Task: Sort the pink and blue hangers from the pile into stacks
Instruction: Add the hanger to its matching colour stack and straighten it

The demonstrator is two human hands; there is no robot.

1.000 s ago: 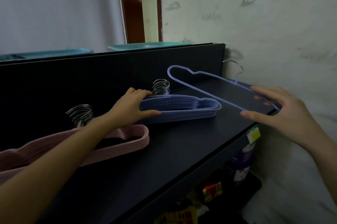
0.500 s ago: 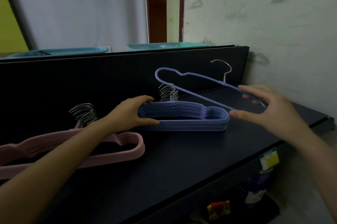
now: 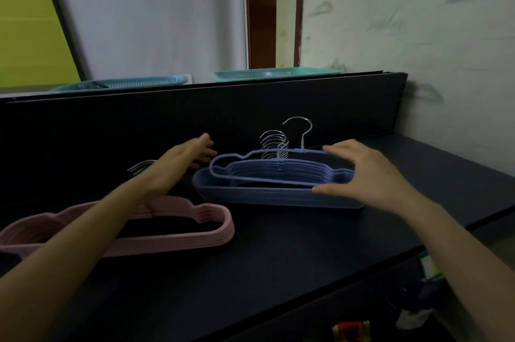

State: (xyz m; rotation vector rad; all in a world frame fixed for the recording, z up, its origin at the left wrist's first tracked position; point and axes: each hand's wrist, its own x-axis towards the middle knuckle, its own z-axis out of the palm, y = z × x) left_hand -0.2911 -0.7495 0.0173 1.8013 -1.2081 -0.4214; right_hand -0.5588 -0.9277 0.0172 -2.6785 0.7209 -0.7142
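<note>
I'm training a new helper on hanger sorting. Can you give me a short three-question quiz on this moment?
1. True or false: the right hand holds a pink hanger.
2. Which stack lies nearer the wall corner: A the blue stack, B the pink stack?
3. Fill in: the left hand is ____ (open/closed).

Key: 1 false, it holds a single blue hanger over the blue stack; 2 A; 3 open.

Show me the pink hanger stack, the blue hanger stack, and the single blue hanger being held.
pink hanger stack (image 3: 220,233), head view, right end.
blue hanger stack (image 3: 278,198), head view, front side.
single blue hanger (image 3: 302,150), head view, neck below hook.
</note>
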